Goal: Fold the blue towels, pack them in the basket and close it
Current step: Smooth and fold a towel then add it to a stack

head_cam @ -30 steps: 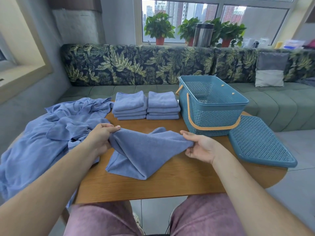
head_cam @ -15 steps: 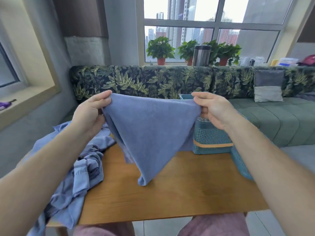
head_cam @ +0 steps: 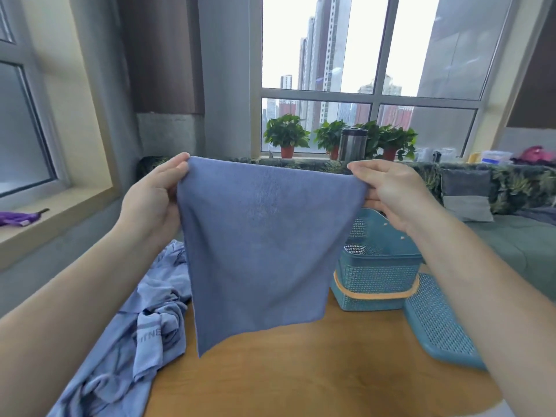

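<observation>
A blue towel (head_cam: 264, 251) hangs spread out in the air above the wooden table (head_cam: 316, 374). My left hand (head_cam: 153, 200) pinches its upper left corner and my right hand (head_cam: 388, 191) pinches its upper right corner. Its lower edge hangs just above the tabletop. Behind it to the right stands the open teal basket (head_cam: 376, 278) with an orange handle. The basket's teal lid (head_cam: 439, 323) lies flat on the table to the right of it. A heap of unfolded blue towels (head_cam: 126, 341) covers the table's left side. The folded stacks are hidden behind the held towel.
A leaf-patterned sofa (head_cam: 511, 182) with a grey cushion (head_cam: 463, 194) runs behind the table. Potted plants (head_cam: 285, 136) and a steel flask (head_cam: 352, 144) stand on the windowsill. A purple object (head_cam: 18, 218) lies on the left sill.
Both hands lifted the towel off the table and raised it high. It went from bunched to a hanging point, and now it hangs spread flat between the two hands.
</observation>
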A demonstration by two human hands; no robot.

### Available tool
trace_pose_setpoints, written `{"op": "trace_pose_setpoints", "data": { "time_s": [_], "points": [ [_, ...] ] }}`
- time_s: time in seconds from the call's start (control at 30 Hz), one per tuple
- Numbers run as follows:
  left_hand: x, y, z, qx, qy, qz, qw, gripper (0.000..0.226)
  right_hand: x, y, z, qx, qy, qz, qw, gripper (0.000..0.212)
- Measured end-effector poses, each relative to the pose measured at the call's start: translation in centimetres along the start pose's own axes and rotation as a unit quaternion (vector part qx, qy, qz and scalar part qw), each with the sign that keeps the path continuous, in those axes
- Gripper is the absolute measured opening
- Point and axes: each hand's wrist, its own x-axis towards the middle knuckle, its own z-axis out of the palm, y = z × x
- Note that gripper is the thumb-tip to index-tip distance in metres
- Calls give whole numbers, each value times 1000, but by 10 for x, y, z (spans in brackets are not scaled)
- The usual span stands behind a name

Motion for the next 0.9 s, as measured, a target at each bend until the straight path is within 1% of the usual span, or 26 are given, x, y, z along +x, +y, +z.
{"op": "trace_pose_setpoints", "data": {
  "time_s": [0.07,0.13,0.23,0.27,0.33,0.4,0.43,0.5,0.53,0.6,0.67,0.73,0.77,0.83,0.9],
  "points": [
    [-3,0,1,15,47,18,999,32,-3,-5,-3,3,0,1,1000,21],
    [-6,-4,4,46,57,24,997,29,-5,-7,-4,5,-12,9,1000,17],
    [-1,-14,1,106,46,20,993,35,-7,-1,-2,-13,-47,31,998,16],
    [2,-20,-3,132,45,9,990,38,-8,5,-2,-26,-62,44,997,18],
    [8,-36,-13,193,50,-11,980,39,-6,23,0,-86,-91,60,990,29],
    [14,-57,-25,289,66,-10,955,35,-1,47,4,-158,-97,66,981,37],
    [17,-65,-29,344,72,-2,936,30,2,58,8,-186,-95,62,976,35],
    [25,-74,-32,429,71,18,900,19,12,76,15,-228,-75,47,970,22],
    [31,-75,-30,448,70,27,891,13,20,83,18,-243,-63,37,967,16],
    [45,-72,-24,472,70,59,877,6,34,87,23,-274,-44,4,961,16],
    [54,-63,-15,499,68,102,858,9,46,86,27,-285,-17,-48,957,18],
    [56,-56,-10,507,65,131,850,7,48,82,28,-291,-10,-102,951,18],
    [55,-55,-11,507,64,138,848,4,44,80,28,-295,-9,-114,949,16],
    [47,-59,-18,500,59,138,853,3,32,84,26,-271,-14,-105,957,15],
    [27,-73,-34,477,48,115,870,6,14,100,23,-240,-25,-80,967,18]
  ]
}}
